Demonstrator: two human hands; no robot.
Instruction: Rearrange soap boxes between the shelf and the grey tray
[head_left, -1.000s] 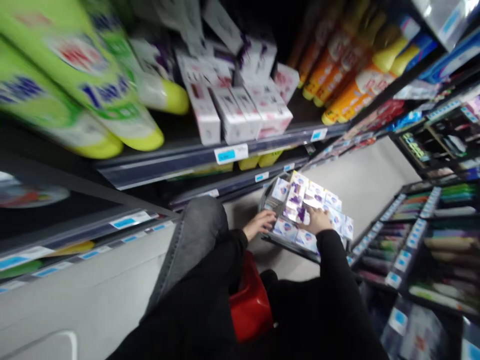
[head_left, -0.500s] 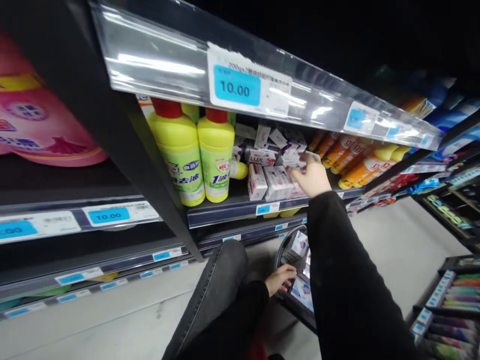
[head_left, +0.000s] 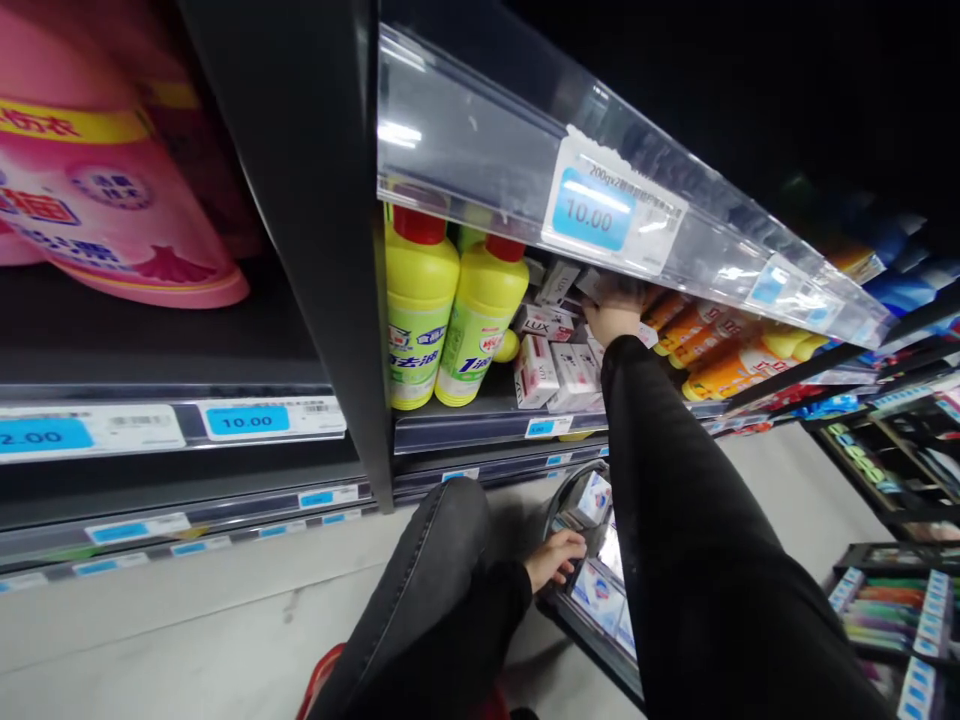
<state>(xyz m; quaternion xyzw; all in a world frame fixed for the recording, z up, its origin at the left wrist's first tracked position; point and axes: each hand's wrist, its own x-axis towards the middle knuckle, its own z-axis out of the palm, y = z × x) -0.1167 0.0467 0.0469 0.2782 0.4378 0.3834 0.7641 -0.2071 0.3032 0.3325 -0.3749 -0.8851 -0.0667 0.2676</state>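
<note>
My right hand reaches deep into a shelf among white and pink soap boxes. Its fingers are hidden behind the clear price strip of the shelf above, so a hold on a box cannot be made out. My left hand is low down, fingers curled over the rim of a dark basket on the floor. Blue and white soap packs lie in that basket. My black right sleeve crosses in front of most of it.
Two yellow bottles with red caps stand left of the soap boxes. Orange bottles lie to the right. A pink bag fills the left bay. My knee is raised, and shelving lines the aisle's right side.
My right hand left the basket, rose to the shelf and pushed further in among the soap boxes. My view swung up from the basket to the shelf. My left hand stayed at the basket.
</note>
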